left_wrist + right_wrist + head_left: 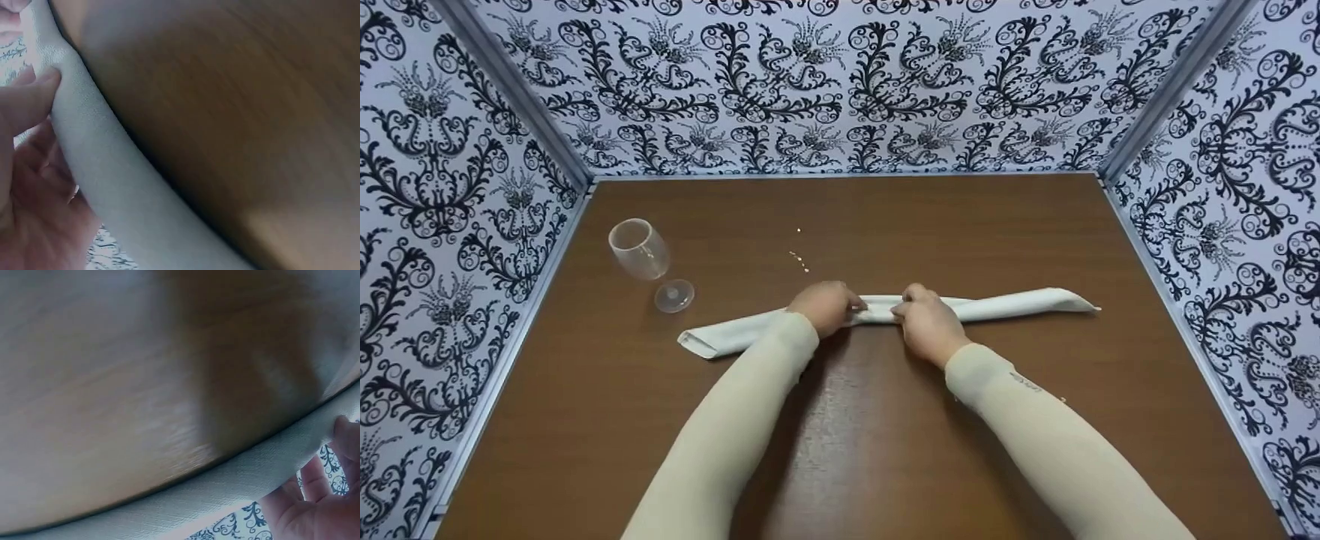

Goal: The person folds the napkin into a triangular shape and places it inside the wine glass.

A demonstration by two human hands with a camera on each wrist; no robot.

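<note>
A white cloth napkin, rolled into a long loose tube, lies crosswise on the brown table. My left hand pinches the roll left of its middle; in the left wrist view its thumb presses on the cloth, with the other fingers behind. A short way to the right, my right hand pinches the same roll. In the right wrist view the thumb of that hand lies on the cloth roll. Between the hands the roll looks narrower and flatter. Both ends of it extend past the hands.
A clear wine glass stands on the table at the left, beyond the napkin's left end. Several tiny pale bits lie behind the left hand. Patterned panels with grey edging rise at the back and both sides.
</note>
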